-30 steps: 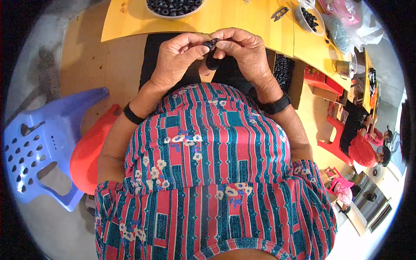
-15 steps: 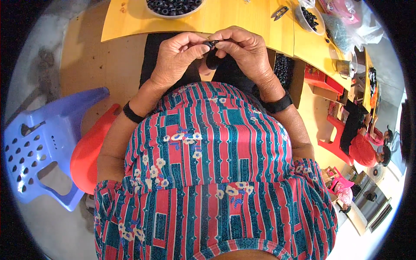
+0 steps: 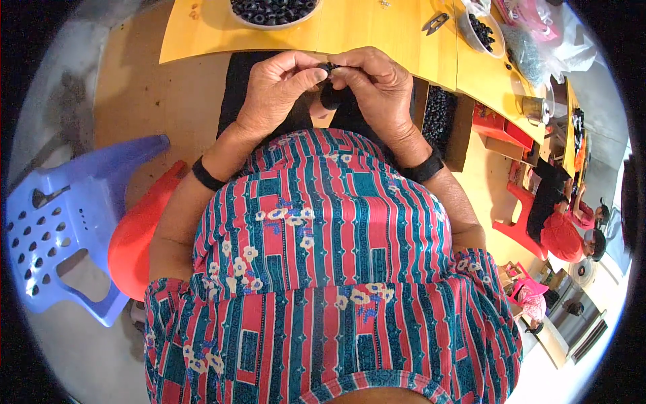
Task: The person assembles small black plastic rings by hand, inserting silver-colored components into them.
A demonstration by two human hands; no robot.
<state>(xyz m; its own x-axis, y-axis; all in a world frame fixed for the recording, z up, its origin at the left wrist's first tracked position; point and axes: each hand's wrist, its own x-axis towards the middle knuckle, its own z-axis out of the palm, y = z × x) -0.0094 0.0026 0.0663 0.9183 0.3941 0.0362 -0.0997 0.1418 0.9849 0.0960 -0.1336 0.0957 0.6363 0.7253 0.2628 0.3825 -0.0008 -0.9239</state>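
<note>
No real shift, both hands [image 3: 330,84] pinch small black part [image 3: 328,68], w/ bowl [image 3: 272,11] above

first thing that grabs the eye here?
Both hands meet at top centre: the left hand and right hand pinch a small black part between their fingertips, over the lap. Below them a red-and-teal striped floral shirt fills the picture. On the yellow table above sits a bowl of black rings; a blue plastic chair stands at left.
</note>
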